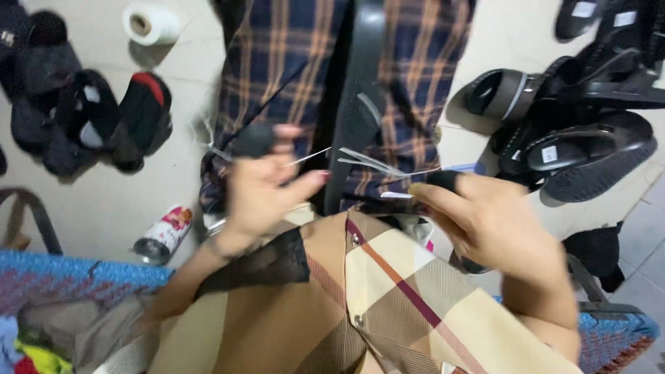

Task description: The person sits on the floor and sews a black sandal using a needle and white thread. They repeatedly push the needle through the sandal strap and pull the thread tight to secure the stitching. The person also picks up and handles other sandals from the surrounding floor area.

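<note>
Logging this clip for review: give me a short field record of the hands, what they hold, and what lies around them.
Left hand: raised, fingers curled, pinching a thin pale thread; blurred.
Right hand: raised, fingertips pinched on the same thread.
Between hands: a black strap piece, upright over a plaid cloth.
Floor left: white thread spool, dark sandals, small can on its side.
Floor right: pile of black sandals.
Grip detail: cannot tell whether a needle is held.

Sandals (582,131) right, spool (149,23) left
</note>
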